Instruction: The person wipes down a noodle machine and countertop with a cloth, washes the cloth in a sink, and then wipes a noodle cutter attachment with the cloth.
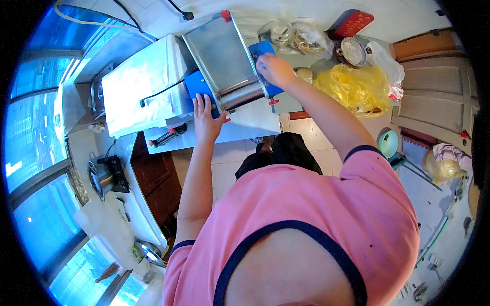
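A noodle machine (240,94) with steel rollers, a wide metal plate and blue side panels stands on the counter in front of me. Against its left blue panel (196,84), my left hand (208,118) rests with straight fingers, its thumb stretched toward the lower edge near a red knob (226,121). My right hand (275,70) is at the right blue panel (262,49), fingers curled inward. Whatever those fingertips pinch is hidden. Another red knob (273,102) sticks out below the right panel.
Left of the machine is a white-covered box (145,86) with a black cable. A black roller-like part (168,135) lies near the counter's front edge. To the right are a yellow plastic bag (352,86), a lidded pot (352,52) and a red box (353,23). A metal pot (102,177) stands far left.
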`<move>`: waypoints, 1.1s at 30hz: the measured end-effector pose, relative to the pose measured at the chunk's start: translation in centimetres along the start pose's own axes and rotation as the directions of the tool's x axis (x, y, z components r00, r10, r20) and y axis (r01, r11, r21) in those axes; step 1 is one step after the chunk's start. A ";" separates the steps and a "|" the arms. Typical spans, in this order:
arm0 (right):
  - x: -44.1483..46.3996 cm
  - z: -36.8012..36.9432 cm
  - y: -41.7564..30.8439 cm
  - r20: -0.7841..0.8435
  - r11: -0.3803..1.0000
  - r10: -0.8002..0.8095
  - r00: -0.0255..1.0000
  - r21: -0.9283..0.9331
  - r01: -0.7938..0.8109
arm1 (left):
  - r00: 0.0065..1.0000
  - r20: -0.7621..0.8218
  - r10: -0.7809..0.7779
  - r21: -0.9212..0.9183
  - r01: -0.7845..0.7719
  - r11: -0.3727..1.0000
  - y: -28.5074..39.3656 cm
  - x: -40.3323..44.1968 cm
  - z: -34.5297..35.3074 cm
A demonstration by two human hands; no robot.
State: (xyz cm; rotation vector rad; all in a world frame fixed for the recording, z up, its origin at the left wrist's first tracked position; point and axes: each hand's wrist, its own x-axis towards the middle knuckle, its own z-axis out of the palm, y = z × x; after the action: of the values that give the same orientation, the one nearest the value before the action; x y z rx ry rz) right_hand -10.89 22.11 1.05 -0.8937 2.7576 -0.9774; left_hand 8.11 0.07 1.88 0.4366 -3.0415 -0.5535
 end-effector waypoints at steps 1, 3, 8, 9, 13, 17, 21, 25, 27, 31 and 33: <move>0.0 0.3 0.1 -0.004 1.000 -0.002 1.000 0.000 0.002 | 1.000 -0.003 0.002 0.002 -0.002 1.000 0.1 0.0 0.0; -0.2 0.8 0.1 -0.035 0.999 0.030 0.999 -0.040 -0.031 | 1.000 0.006 -0.002 -0.002 0.002 1.000 0.0 0.0 -0.1; -2.1 -0.8 -0.2 0.079 1.000 -0.006 0.997 0.007 0.006 | 1.000 0.005 0.003 0.024 -0.003 1.000 -0.1 0.1 0.2; -1.7 -0.7 0.1 0.064 0.998 -0.051 0.997 0.023 0.050 | 1.000 0.006 -0.001 0.017 0.001 1.000 -0.2 -0.1 0.2; 0.1 -0.9 1.5 -0.028 0.997 -0.071 0.997 -0.004 0.071 | 1.000 0.021 -0.009 0.004 0.009 1.000 -0.1 0.0 -0.2; -4.1 -2.4 2.1 0.101 0.991 -0.117 0.988 0.080 0.109 | 1.000 0.016 0.001 0.005 -0.001 1.000 -0.2 0.1 0.2; -2.0 -1.4 1.3 0.037 0.997 -0.078 0.996 0.010 0.077 | 1.000 -0.002 0.002 0.004 -0.002 1.000 -0.1 0.0 0.2; -2.9 -1.0 0.8 -0.015 0.998 -0.066 0.998 0.002 0.066 | 0.999 0.040 -0.032 0.010 0.032 0.999 0.3 0.0 -0.3; -5.0 -1.8 1.1 -0.011 0.995 -0.101 0.995 -0.019 0.101 | 1.000 0.020 -0.008 0.013 0.008 1.000 -0.3 0.2 0.1; -6.1 -2.7 1.6 0.106 0.997 -0.048 0.993 0.058 0.042 | 1.000 0.023 -0.008 0.007 0.008 1.000 -0.2 -0.1 0.1; -3.8 -2.2 1.3 0.065 0.999 -0.049 0.997 0.014 0.048 | 0.998 0.017 -0.066 0.053 0.065 0.996 0.4 -0.2 0.1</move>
State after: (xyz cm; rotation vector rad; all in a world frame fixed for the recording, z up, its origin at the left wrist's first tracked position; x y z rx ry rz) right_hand -9.00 26.19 1.62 -0.9769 2.6851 -0.9532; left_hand 8.21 0.55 1.96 0.5374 -3.0753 -0.4833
